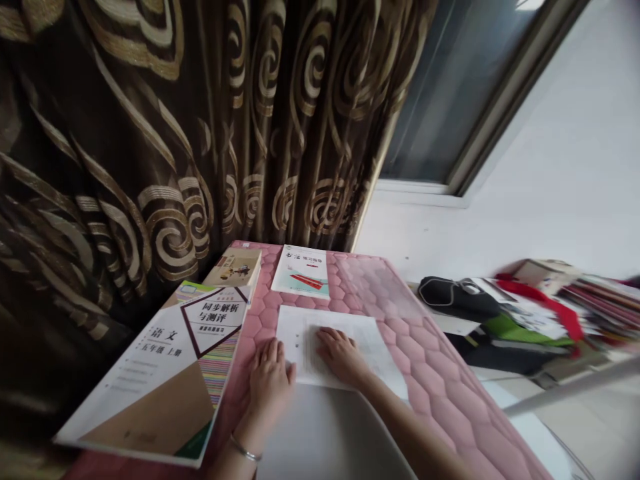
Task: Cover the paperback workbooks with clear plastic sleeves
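Note:
My right hand lies flat on a white printed sheet of paper, holding nothing. My left hand, with a thin silver bangle on its wrist, rests beside the sheet's lower left edge, its fingertips close to the paper. Left of it lies a large Chinese fifth-grade workbook. A calligraphy practice book lies flat beyond the sheet, and a smaller illustrated book sits at the far left corner. All of these lie on a pink quilted mat.
A brown-and-gold swirled curtain hangs along the left side, beside a window in a white wall. To the right, past the mat's edge, lie a black bag, a red strap and stacked books.

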Available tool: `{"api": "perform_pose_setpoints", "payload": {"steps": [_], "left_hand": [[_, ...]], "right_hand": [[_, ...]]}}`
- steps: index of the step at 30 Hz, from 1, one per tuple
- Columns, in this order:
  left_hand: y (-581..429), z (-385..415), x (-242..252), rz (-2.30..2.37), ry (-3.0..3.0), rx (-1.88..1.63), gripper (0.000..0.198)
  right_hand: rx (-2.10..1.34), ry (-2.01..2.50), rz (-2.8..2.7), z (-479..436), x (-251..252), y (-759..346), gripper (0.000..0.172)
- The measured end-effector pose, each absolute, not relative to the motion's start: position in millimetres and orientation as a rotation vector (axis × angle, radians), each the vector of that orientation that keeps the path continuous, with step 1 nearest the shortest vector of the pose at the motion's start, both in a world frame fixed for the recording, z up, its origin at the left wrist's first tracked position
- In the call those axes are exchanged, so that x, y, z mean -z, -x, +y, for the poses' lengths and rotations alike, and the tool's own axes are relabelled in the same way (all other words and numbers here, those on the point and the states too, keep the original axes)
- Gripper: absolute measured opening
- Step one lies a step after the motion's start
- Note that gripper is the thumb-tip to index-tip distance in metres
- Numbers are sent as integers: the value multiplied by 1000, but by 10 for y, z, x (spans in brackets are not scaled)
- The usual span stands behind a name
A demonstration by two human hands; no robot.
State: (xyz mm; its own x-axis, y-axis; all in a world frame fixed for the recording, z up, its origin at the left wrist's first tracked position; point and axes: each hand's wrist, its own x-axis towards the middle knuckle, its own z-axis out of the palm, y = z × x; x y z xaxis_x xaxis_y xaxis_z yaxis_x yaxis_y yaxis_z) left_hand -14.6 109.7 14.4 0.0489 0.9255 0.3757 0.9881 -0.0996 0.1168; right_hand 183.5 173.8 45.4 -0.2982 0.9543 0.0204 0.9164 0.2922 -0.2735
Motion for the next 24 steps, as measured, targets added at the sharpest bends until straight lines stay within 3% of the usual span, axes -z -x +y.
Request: {"api": "perform_pose_setpoints", "payload": {"steps": [5, 11, 17, 24], "left_hand": [[105, 1053, -277, -2004, 2140, 381, 44], [-276, 1053, -488, -2070, 2225, 211, 48], [-1320, 1222, -567, -1847, 2798, 186, 58], [-1983, 1358, -515, -1884, 2815, 324, 59]], "right_hand": [[-292, 1795, -2264, 1268, -421, -2765, 47], [-326, 1707, -2191, 1079, -354, -2972, 48], [-341, 1698, -2085, 1244, -374, -3038, 37], [-243, 2087, -1789, 1855, -418, -3303, 25]]}}
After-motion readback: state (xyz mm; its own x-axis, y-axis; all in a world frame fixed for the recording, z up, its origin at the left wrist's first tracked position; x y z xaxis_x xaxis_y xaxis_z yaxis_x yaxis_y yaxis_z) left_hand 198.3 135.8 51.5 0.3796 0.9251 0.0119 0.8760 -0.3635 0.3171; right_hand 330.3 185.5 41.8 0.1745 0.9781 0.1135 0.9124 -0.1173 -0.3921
